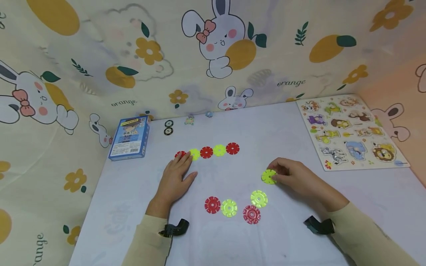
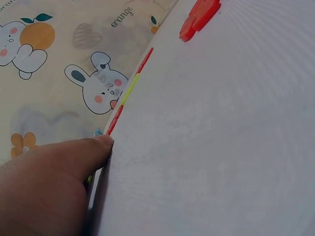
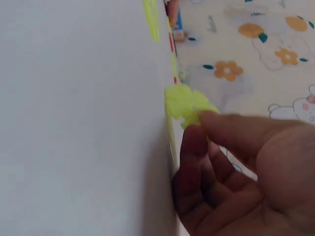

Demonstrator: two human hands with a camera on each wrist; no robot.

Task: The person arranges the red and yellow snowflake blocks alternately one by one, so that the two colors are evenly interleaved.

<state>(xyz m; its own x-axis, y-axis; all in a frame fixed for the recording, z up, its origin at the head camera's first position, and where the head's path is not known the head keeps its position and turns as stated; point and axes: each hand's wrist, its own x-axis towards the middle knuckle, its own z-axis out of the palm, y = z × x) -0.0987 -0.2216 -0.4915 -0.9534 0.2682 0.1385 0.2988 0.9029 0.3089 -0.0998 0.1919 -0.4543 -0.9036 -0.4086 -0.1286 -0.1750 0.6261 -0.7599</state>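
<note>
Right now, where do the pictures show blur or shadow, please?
Head view: red discs fairly sharp, soft shadow by the right grip; left wrist view: dim, greyish table; right wrist view: held yellow-green disc soft-edged, table darker beside the fingers.

Soft, even light fills my head view across the smooth white counter [image 1: 283, 240], with faint shadow along my beige cloth right sleeve [image 1: 369, 232]. Both wrist views look dimmer; hazy shadow borders my right fingers [image 3: 194, 142], the cream, orange-printed backdrop [image 3: 236, 98] blurred behind.

Glossy plastic discs [image 1: 267, 177], smooth tabletop [image 1: 216, 244], shiny box [image 1: 128, 138]
</note>
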